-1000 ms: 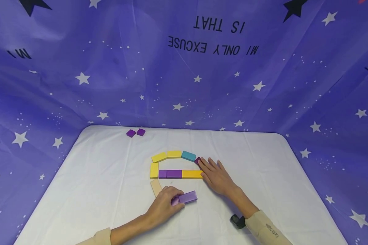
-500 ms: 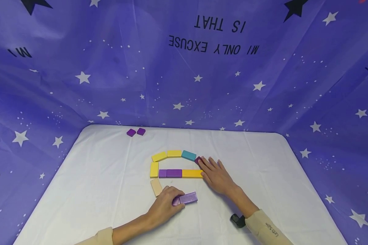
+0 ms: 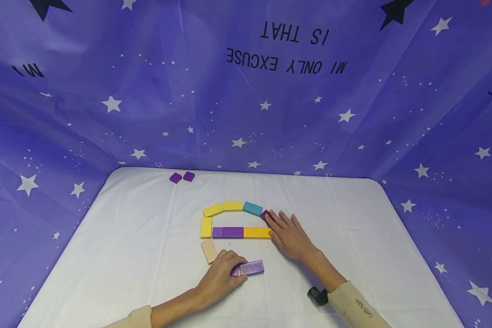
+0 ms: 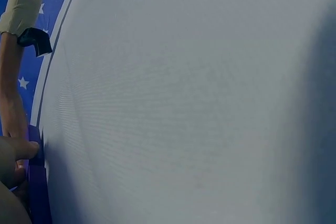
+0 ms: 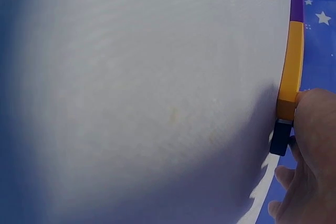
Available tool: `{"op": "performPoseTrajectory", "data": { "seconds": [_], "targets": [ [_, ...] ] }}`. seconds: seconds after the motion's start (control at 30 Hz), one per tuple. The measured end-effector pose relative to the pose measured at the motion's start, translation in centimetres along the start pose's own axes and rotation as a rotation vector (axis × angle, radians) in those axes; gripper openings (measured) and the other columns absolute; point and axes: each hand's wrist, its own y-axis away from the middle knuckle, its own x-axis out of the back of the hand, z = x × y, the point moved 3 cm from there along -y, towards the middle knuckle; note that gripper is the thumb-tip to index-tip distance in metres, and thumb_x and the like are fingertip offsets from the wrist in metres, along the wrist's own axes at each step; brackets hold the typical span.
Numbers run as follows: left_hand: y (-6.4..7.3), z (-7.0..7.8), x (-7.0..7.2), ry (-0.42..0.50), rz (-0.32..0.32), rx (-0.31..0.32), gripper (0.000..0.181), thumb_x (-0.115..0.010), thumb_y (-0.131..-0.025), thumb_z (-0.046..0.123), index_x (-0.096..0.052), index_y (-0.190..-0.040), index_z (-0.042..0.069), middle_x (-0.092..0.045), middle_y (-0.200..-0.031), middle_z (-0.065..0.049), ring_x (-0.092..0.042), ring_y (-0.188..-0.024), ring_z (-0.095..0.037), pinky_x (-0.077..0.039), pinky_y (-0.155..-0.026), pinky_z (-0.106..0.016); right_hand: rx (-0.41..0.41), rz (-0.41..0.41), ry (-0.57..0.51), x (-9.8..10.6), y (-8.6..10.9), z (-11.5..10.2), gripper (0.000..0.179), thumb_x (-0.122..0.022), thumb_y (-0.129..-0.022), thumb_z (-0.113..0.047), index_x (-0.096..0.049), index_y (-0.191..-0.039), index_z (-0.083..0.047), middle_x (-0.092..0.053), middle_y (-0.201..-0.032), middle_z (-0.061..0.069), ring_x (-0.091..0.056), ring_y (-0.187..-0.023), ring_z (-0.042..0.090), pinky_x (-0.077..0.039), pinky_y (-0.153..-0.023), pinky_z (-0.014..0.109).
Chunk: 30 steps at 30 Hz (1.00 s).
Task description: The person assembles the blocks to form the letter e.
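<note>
My left hand (image 3: 220,276) grips a pair of shiny purple blocks (image 3: 252,267) at the lower part of a curved outline of blocks. Thumb and fingers lie on opposite sides of them, and the hand partly hides the left one. Just beyond the fingertips is a pale wooden block (image 3: 209,251). My right hand (image 3: 292,238) rests with fairly straight fingers at the outline's right side. It covers part of a dark purple block (image 3: 264,215) and the right end of an orange block (image 3: 257,233). In the right wrist view, a dark block (image 5: 281,137) abuts the orange one.
Yellow blocks (image 3: 206,228) and a teal block (image 3: 252,208) form the upper curve. Purple blocks (image 3: 232,233) continue the middle bar. Two small purple blocks (image 3: 182,176) lie near the far edge of the white table (image 3: 139,237). A star-patterned curtain (image 3: 246,114) surrounds it.
The purple blocks in my left hand have turned slightly, their right end coming a little nearer to me and lying more level. My right hand stays in place.
</note>
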Motion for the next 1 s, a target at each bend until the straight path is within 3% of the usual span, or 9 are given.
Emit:
{"op": "performPoseTrajectory", "data": {
  "seconds": [0.67, 1.0],
  "targets": [
    [0.16, 0.05, 0.09, -0.037, 0.033, -0.091, 0.031, -0.086, -0.074, 0.013, -0.073, -0.102, 0.011, -0.066, -0.097, 0.008, -0.048, -0.087, -0.008, -0.044, -0.072, -0.021, 0.004, 0.016, 0.007, -0.33, 0.05, 0.10, 0.058, -0.044, -0.106, -0.040, -0.031, -0.158, -0.017, -0.029, -0.161, 0.005, -0.024, -0.147, 0.035, -0.013, -0.116, 0.061],
    [0.09, 0.22, 0.38, -0.038, 0.007, -0.097, 0.032, -0.086, -0.074, 0.012, -0.072, -0.103, 0.010, -0.066, -0.099, 0.008, -0.045, -0.086, -0.007, -0.041, -0.071, -0.019, 0.001, 0.016, 0.007, -0.22, 0.00, 0.06, 0.059, -0.044, -0.106, -0.041, -0.030, -0.158, -0.018, -0.028, -0.161, 0.004, -0.024, -0.147, 0.034, -0.012, -0.116, 0.060]
  ]
}}
